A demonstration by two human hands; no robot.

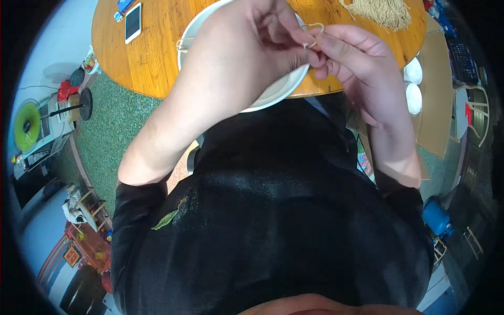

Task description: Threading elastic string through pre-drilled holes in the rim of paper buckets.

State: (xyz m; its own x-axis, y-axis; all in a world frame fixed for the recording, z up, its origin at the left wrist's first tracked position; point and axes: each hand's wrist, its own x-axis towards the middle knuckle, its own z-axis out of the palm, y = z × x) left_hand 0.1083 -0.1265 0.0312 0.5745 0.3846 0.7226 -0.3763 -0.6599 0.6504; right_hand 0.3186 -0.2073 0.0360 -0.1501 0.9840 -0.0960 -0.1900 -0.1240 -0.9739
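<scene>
A thin tan cord (318,24) bends in a small loop between my two hands, above the right rim of a white basin (298,79). My left hand (270,44) reaches over the basin, with thumb and fingers pinched on the cord. Facing it, my right hand (359,60) is closed on the same cord between thumb and forefinger. The fingertips of both hands nearly meet, and a short pale end pokes out there. Most of the basin's inside is hidden by my left hand and forearm. More cord loops (183,44) hang over the basin's left rim.
On the round wooden table (149,65) lie a white phone (134,23) at the left and a bundle of tan cords (386,11) at the far right. A flattened cardboard sheet (436,94) and white round things (413,98) are right of the table. A green fan (29,125) stands left.
</scene>
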